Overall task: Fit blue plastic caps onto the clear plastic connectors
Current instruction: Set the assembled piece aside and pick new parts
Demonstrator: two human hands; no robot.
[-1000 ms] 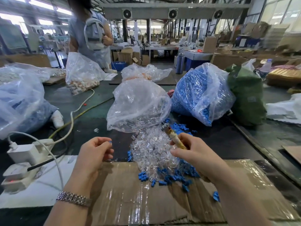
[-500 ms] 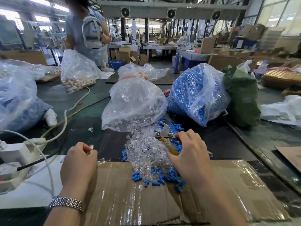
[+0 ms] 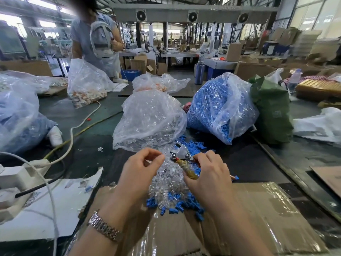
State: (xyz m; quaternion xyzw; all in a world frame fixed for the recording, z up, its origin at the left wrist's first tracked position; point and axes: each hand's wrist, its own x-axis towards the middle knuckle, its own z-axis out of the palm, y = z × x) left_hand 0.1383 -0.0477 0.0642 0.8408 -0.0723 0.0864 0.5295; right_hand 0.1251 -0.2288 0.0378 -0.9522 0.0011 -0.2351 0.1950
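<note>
A dark green table (image 3: pixel 88 117) carries everything, and a taped sheet of cardboard (image 3: pixel 258 218) covers its near edge. Toward the middle of the table stand two big plastic sacks side by side: a clear bag of connectors (image 3: pixel 147 117), and to its right a bag of blue caps (image 3: pixel 219 106), with a green bag (image 3: pixel 271 111) just beyond that. More filled bags sit near the left edge and toward the far edge, where another person (image 3: pixel 94 43) stands. A white power strip (image 3: pixel 24 172) and its cable lie by the near-left corner.

Spilling from the clear bag's mouth onto the cardboard's far edge is a heap of clear plastic connectors (image 3: pixel 166 180), ringed by loose blue plastic caps (image 3: pixel 177 206); their single directions cannot be told in the jumble.

Both forearms reach in from the near edge over the cardboard. The right hand (image 3: pixel 208 176) hovers over the heap's right side, fingers curled round the taped handle of a plier-like metal tool (image 3: pixel 181 154); the tool's long axis runs from the palm away and to the left, metal head pointing at the clear bag. The left hand (image 3: pixel 138 174), a metal watch (image 3: pixel 105 227) on its wrist, is raised over the heap's left side, thumb and forefinger pinched together just left of the tool head; what they pinch is too small and clear to tell.
</note>
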